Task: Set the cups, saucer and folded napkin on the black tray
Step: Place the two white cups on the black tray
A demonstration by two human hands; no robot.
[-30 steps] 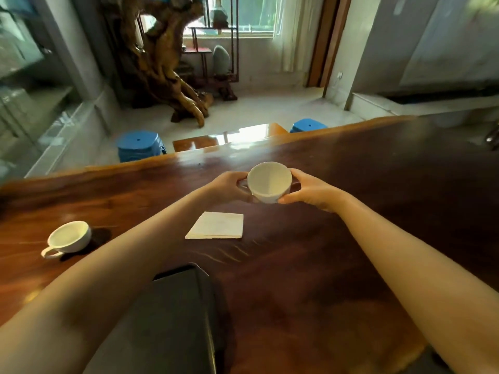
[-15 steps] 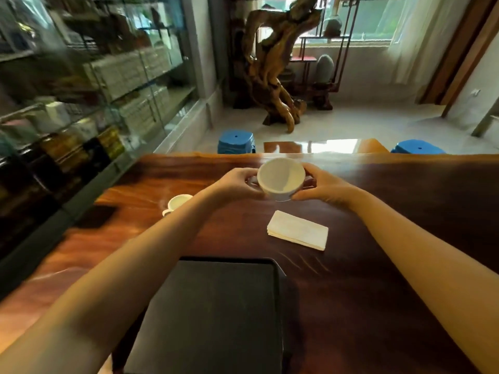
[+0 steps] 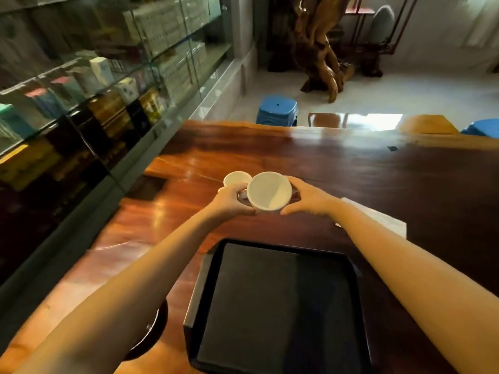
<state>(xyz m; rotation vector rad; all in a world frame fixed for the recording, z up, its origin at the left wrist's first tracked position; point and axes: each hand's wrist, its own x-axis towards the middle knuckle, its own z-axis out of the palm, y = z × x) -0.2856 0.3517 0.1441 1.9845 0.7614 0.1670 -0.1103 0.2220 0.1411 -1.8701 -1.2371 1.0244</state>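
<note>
Both hands hold a white cup (image 3: 269,192) in the air above the wooden table, beyond the far edge of the black tray (image 3: 280,306). My left hand (image 3: 233,199) grips its left side by the handle; my right hand (image 3: 306,197) grips its right side. A second white cup (image 3: 235,178) stands on the table just behind my left hand. The folded white napkin (image 3: 383,221) lies right of the tray's far corner, partly hidden by my right forearm. Nothing lies on the tray. No saucer shows.
The long glossy wooden table (image 3: 351,163) runs away to the right. A glass display cabinet (image 3: 94,90) lines the left side. Blue stools (image 3: 276,110) stand past the table's far edge. A dark round object (image 3: 151,333) sits under my left forearm.
The view has swung left and down. The held cup now sits closer to the second cup and nearer the tray, and the napkin has shifted to the right of the frame.
</note>
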